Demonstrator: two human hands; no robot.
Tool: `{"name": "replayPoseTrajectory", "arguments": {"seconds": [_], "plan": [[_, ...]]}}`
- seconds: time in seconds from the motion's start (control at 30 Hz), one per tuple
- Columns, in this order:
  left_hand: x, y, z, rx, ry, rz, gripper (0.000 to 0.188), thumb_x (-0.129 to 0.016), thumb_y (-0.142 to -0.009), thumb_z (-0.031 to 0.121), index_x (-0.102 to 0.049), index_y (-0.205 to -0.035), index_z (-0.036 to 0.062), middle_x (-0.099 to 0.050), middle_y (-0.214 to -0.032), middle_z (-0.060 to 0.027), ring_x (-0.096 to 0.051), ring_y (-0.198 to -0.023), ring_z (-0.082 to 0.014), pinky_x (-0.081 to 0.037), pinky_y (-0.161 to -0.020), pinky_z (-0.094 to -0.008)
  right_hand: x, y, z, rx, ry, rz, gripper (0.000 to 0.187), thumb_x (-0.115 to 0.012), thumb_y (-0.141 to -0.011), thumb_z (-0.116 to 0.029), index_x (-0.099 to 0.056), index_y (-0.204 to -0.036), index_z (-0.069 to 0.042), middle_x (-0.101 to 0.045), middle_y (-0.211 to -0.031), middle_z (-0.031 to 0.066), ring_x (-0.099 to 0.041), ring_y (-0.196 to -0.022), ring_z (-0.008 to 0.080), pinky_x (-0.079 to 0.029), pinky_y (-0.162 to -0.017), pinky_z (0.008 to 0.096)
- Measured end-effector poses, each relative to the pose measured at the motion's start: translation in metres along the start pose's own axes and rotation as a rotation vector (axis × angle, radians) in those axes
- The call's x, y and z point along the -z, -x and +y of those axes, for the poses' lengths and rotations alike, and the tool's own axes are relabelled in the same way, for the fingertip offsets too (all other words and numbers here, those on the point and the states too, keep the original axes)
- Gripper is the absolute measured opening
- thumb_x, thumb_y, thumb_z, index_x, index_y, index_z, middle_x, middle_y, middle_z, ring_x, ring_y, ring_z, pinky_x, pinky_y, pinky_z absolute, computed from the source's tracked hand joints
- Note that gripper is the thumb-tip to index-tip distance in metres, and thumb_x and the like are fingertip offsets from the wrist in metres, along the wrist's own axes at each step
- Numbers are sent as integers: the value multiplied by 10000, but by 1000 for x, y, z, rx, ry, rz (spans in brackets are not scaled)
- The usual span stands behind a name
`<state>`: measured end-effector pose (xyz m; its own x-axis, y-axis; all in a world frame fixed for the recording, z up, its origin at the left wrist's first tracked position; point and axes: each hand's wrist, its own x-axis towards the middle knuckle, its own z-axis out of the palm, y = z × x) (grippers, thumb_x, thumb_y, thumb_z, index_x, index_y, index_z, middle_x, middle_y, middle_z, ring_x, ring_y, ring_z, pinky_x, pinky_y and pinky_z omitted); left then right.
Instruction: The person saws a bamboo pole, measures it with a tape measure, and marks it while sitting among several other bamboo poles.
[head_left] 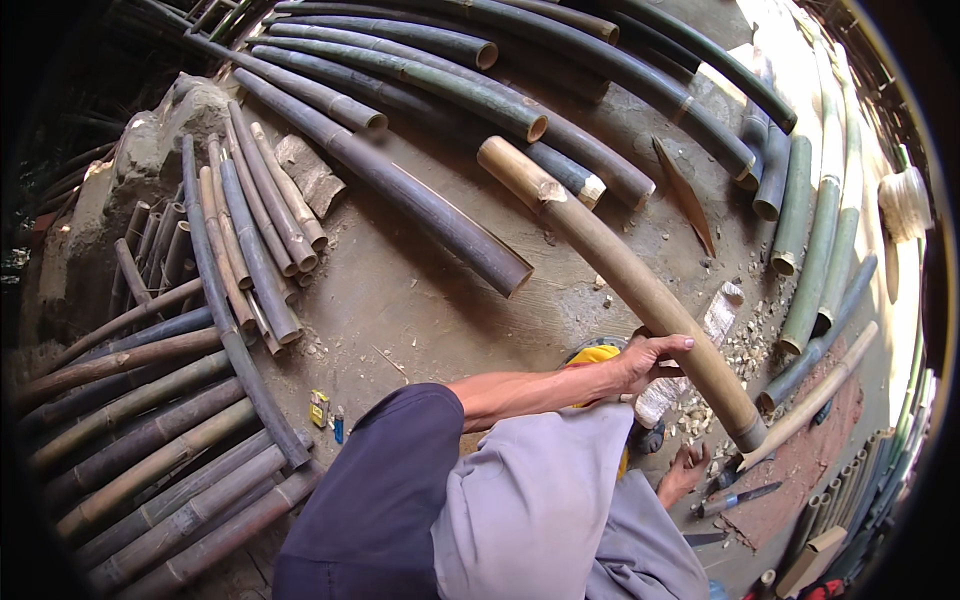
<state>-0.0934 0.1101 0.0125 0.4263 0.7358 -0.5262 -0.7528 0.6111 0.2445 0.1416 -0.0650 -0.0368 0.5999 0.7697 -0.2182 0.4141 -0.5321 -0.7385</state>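
A tan bamboo pole (620,265) slants across the middle, its near end tilted down to the right. My left hand (648,362) is wrapped round its lower part, with the thumb on top. Lower right, my right hand (684,474) is apart from the pole, fingers loosely bent and spread, holding nothing visible. Beside it lies a knife (742,498) with a dark blade on the ground. A pale thin bamboo stick (815,393) runs up to the pole's near end; whether the two touch is unclear.
Long dark bamboo poles (400,195) lie across the far side. Shorter cut bamboo pieces (150,440) are stacked at the left. Green poles (800,215) line the right. Pale chips (700,415) litter the ground. A blue lighter (339,425) and small yellow packet (319,408) lie near my knee.
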Motion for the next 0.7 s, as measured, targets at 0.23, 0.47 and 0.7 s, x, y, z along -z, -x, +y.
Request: {"name": "replayPoseTrajectory", "arguments": {"seconds": [0.23, 0.47, 0.7], "plan": [[28, 62, 161, -780, -52, 209, 423, -642, -788, 351, -558, -1038, 21, -646, -927, -119, -623, -892, -220, -490, -872, -348, 12, 4, -23, 0, -87, -70, 429, -586, -902, -82, -463, -1311, -43, -594, -924, 75, -596, -720, 128, -489, -585, 245], [203, 225, 301, -996, -224, 1006, 607, -761, -732, 273, -467, -1104, -105, -613, -835, -179, -648, -658, -260, -582, -579, -379, -1, 11, -23, -46, -91, -191, 372, -556, -886, -28, -502, -1253, -3, -614, -869, 96, -612, -679, 134, -502, -569, 256], [319, 403, 286, -718, -877, 1888, 610, -811, -618, 331, -595, -1053, -38, -656, -998, -212, -642, -891, -327, -504, -828, -425, -3, 14, -23, 25, 54, -252, 348, -559, -884, -51, -521, -1227, -5, -621, -801, 97, -604, -634, 130, -497, -559, 260]]}}
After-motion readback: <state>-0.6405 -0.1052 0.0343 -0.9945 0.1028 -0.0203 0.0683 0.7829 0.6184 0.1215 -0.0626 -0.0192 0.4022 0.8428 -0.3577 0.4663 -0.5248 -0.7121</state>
